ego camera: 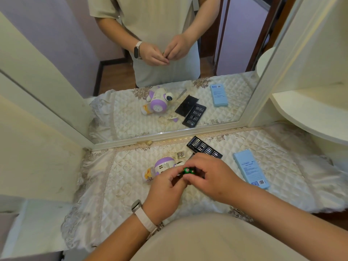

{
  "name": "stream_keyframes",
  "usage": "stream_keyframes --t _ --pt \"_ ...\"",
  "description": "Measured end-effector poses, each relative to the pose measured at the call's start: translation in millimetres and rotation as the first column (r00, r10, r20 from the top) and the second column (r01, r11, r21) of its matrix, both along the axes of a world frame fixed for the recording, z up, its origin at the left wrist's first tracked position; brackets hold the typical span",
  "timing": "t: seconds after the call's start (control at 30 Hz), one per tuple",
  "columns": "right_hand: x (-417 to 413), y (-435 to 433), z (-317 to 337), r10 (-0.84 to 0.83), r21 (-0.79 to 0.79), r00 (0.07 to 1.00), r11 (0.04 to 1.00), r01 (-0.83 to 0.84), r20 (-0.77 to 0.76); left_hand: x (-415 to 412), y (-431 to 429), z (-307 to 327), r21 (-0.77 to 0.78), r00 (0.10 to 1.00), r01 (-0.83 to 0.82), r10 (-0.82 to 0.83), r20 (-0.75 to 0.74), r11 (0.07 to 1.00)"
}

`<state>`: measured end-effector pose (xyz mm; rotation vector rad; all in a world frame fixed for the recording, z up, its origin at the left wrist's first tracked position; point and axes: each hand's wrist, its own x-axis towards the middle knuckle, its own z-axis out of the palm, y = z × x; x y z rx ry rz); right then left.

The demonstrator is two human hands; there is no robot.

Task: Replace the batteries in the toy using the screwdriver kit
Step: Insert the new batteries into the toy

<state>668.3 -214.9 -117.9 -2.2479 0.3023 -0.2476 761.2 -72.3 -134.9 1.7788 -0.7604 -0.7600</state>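
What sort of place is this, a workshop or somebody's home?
Most likely a home, probably a bedroom dressing table: a big mirror stands behind the tabletop, a quilted embroidered cover lies over it, and cream rounded shelves stand at the side.

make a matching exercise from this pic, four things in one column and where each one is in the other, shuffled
Things
1. batteries
2. toy
3. bit tray
4. blue box

Places
a. flat on the cloth, off to the right of both hands
b. pinched between the left hand and right hand
c. on the cloth close to the mirror, beyond the right hand
d. lying on the cloth just beyond the left hand's fingers

Pairs: 1-b, 2-d, 3-c, 4-a
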Motion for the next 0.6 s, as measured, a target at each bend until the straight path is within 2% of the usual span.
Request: stream_keyframes --t 0.2,0.27,0.33,0.4,0.5,0.6 --pt "-4.0 0.7 -12.8 -0.014 0.001 0.997 1.000 0.014 -0.069 2.9 7.4 -26.8 -0.004 0.988 -0.077 0.075 -0.135 0.997" --pt "-6.3 -0.9 -17.2 -0.027 0.014 0.994 0.999 0.029 -0.102 3.1 14.3 -40.9 0.033 0.977 -0.194 0.196 -0.079 0.980" --pt "-9.5 -3.6 -20.9 -0.038 0.030 0.990 0.999 0.042 -0.138 3.6 21.4 -54.0 0.093 0.931 -0.365 0.365 0.012 0.926" --pt "-13.3 -6.6 -23.9 -0.049 0.045 0.984 0.997 0.057 -0.172 5.0 27.4 -70.9 0.179 0.882 -0.471 0.464 0.081 0.864" --pt "-19.3 -12.2 -27.2 -0.077 0.063 0.973 0.994 0.093 -0.218 4.1 28.5 -91.6 0.336 0.870 -0.472 0.493 0.026 0.815" --pt "-24.4 -17.0 -29.2 -0.094 0.088 0.963 0.989 0.120 -0.253 1.6 22.4 -106.0 0.355 0.872 -0.438 0.486 -0.056 0.826"
